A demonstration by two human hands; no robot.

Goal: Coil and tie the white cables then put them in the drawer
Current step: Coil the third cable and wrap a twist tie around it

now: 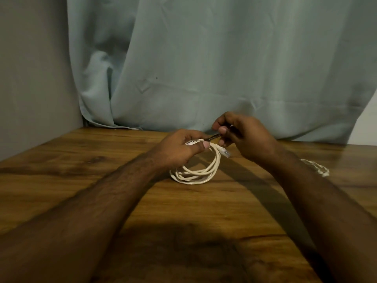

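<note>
Wood-grained and brown, the desk (204, 211) carries a coiled white cable (195, 172) near its middle, and I take that coil as my landmark. Both bare forearms reach in from the near edge and converge just above the coil's far side. The left hand (179, 148) is curled over the top of the coil, thumb pressed along the gathered loops, holding them together, while the lower loops rest on the wood. A clear plug (225, 153) at one cable end pokes out to the right of that thumb. The right hand (242, 135) hovers just right of and above the coil, wrist raised, its fingertips pinching a thin dark tie (216, 136) that runs down toward the left hand's grip; how the tie sits around the loops I cannot tell.

Well to the right of the coil, partly hidden behind the right forearm, a second white cable (318, 168) lies on the desk.

Beyond the coil, the desk's far edge meets a pale blue-green curtain (224, 58) that hangs down to the surface, close behind the hands. To the left of the coil a wide stretch of wood runs to a grey wall (30, 68). Nearer than the coil, between the forearms, lies broad bare wood, darkened by a shadow.
</note>
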